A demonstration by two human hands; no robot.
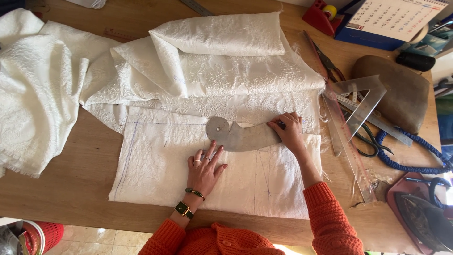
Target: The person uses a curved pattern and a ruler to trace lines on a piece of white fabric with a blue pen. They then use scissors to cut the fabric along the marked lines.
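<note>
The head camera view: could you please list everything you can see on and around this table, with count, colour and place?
wooden table: one, brown, under everything
white fabric: a heap of folds, across the top and left
marked fabric piece: one, white with blue lines, flat at centre
curve template: one, grey, on the marked piece
clear rulers: several, a triangle and straight ones, right of the fabric
scissors: one pair, dark, under the rulers
blue cord: one, far right
iron: one, dark, bottom right
calendar: one, white, top right
left hand: flat on the marked piece, touching the template
right hand: on the template's right end, grip on a dark pen
</note>
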